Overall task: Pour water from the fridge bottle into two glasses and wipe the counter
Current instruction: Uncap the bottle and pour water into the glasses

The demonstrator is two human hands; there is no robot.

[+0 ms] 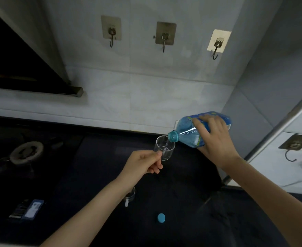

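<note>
Head view is showing the pouring step: the right hand (pixel 216 139) is gripping the tilted bottle (pixel 196 131), its mouth just over a glass (pixel 164 147) that the left hand (pixel 144 162) is pinching above the counter (pixel 182 193). Next calls for steady tilting. A second glass (pixel 131 194) is sitting half hidden under the left forearm; water flow is hard to make out.

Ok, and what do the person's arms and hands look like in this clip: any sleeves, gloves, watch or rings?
Both forearms are bare as far as the frame shows: no sleeves in view. The left hand and right hand wear no gloves. No watch, bracelet or ring shows on either wrist or on the visible fingers. No markings can be seen.
</note>
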